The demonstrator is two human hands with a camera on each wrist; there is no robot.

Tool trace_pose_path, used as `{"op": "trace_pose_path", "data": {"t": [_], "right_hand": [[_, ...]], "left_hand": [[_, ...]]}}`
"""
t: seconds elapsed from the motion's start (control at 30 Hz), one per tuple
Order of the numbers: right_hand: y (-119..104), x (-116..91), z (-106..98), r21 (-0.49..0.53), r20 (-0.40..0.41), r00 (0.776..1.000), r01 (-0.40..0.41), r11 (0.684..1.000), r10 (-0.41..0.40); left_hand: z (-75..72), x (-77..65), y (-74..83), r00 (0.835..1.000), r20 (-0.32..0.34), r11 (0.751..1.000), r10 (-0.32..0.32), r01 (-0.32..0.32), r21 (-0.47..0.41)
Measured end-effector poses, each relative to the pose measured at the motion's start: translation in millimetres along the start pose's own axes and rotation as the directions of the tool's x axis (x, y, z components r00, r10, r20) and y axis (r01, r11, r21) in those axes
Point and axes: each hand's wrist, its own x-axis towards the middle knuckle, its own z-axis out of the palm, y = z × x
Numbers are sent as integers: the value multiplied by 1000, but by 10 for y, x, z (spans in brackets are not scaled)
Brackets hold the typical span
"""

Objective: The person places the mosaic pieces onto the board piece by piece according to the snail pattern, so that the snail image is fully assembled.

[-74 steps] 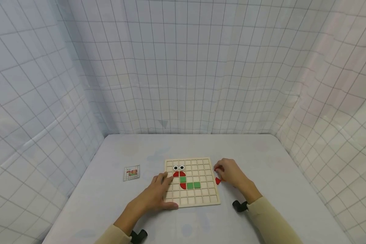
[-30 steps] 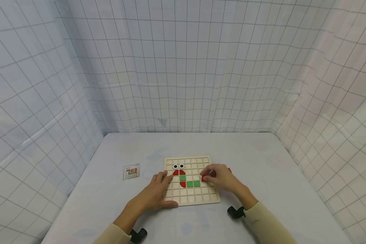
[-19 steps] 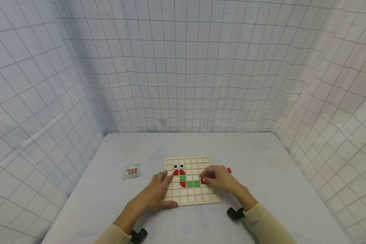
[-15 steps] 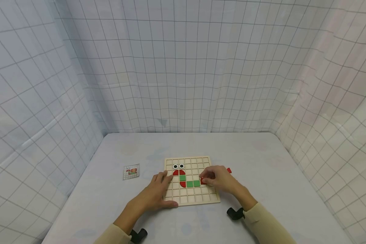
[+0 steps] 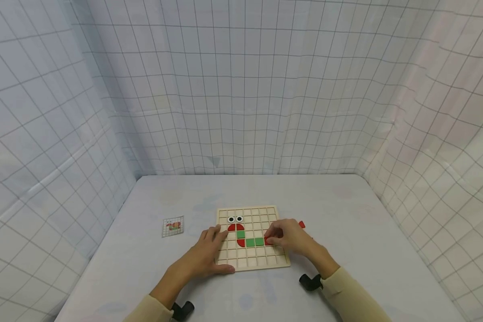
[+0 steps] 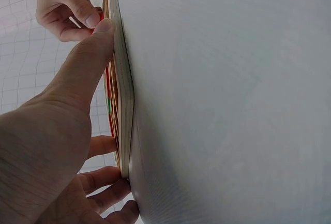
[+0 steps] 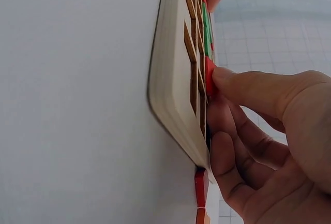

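Observation:
A wooden grid board (image 5: 251,263) lies flat on the table. Two eye tiles (image 5: 235,219), several red quarter-round tiles (image 5: 240,243) and several green square tiles (image 5: 255,242) sit in its cells. My left hand (image 5: 204,256) rests at the board's left side, its thumb along the near edge and its index finger over the surface. My right hand (image 5: 290,235) pinches a red tile (image 5: 268,241) at the cell right of the green row. In the right wrist view the thumb lies against this red tile (image 7: 209,76); its full outline is hidden by the fingers.
A small pattern card (image 5: 172,226) lies left of the board. Beyond the right hand a loose red piece (image 5: 302,224) shows; the right wrist view has a red piece (image 7: 201,188) and an orange piece (image 7: 201,216) by the board's corner. Gridded curtains surround the table.
My right hand has carried the red tile from the table right of the board onto the grid, then lowered it beside the green squares. My left hand stays in place.

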Motion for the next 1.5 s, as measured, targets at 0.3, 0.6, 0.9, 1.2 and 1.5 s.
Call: {"op": "trace_pose_path", "data": {"t": [0.3,0.6,0.9,1.2,1.5], "right_hand": [[-4,-22,0,-41,0,1000,14,999,-14],[-5,-62,-36,-39,0,1000,6,999,-6],[140,-139,-145,-107,-98,995,-25,994,14],[330,-260,-338,-161,-171,981,-117,980,89],[465,-320,-417,-144,-144,984,-130,981,109]], "left_hand": [[-19,-1,23,1000,-4,1000,6,-6,3],[-13,13,20,1000,-2,1000,-2,2,-4],[-10,15,19,1000,-4,1000,-2,2,9],[-22,12,31,1000,-4,1000,-3,3,18],[-16,16,22,1000,-3,1000,0,1,20]]}}
